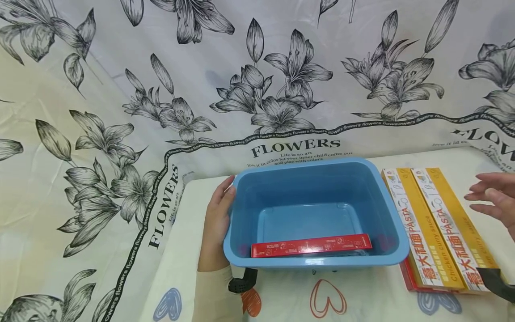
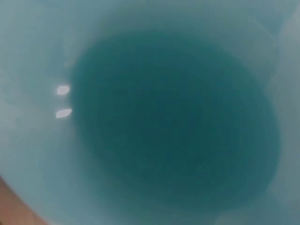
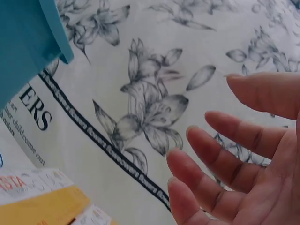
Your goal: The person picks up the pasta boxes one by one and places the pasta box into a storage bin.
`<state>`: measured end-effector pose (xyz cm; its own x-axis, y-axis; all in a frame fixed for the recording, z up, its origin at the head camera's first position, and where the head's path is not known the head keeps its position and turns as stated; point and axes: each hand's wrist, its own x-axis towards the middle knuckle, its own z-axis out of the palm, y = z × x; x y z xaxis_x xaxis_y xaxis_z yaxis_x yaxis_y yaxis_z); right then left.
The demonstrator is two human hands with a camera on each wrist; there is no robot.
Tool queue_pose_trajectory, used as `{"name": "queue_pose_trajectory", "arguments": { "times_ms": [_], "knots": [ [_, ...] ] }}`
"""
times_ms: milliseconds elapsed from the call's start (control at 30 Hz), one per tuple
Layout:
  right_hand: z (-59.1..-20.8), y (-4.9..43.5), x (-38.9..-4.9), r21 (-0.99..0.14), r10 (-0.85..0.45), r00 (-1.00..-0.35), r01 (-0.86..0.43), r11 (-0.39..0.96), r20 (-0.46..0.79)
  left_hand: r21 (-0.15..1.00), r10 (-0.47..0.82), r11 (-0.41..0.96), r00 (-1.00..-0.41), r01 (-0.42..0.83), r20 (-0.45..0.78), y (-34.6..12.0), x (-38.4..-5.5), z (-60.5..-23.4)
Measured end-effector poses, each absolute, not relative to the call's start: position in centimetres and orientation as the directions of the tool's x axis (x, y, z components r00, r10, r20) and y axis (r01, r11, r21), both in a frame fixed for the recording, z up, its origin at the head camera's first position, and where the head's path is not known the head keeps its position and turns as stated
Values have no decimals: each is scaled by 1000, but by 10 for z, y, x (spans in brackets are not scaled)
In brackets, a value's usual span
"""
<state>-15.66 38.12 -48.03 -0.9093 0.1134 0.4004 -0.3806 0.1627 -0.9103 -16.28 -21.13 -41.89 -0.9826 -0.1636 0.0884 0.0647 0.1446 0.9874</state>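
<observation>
A blue plastic bin (image 1: 314,261) stands in the middle of the head view. Inside it, along the near wall, lies a red box (image 1: 311,246) with its narrow side up. My left hand (image 1: 219,205) rests against the bin's outer left side, fingertips and thumb by the rim. The bin's blue wall (image 2: 173,122) fills the left wrist view. To the right of the bin are two yellow-and-white pasta boxes (image 1: 418,232) (image 1: 454,232) side by side. My right hand (image 3: 253,173) is held beyond them on the right, fingers spread and loosely bent, holding nothing.
Under the pasta boxes the edge of a red box (image 1: 408,277) shows. A white cloth with printed hearts (image 1: 327,298) covers the table. A flower-printed curtain (image 1: 281,80) hangs behind and to the left, close to the bin's far side.
</observation>
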Motion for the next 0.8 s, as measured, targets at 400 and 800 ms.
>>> {"name": "queue_pose_trajectory", "arguments": {
  "times_ms": [400, 800],
  "knots": [
    [-501, 403, -164, -951, 170, -970, -119, 284, 172, 996, -52, -93, -999, 4, -1, -217, -176, -429],
    [-536, 424, -170, -921, 166, -986, 47, 386, 19, 998, -48, -58, -999, 3, 1, -216, -178, -431]
  ]
}}
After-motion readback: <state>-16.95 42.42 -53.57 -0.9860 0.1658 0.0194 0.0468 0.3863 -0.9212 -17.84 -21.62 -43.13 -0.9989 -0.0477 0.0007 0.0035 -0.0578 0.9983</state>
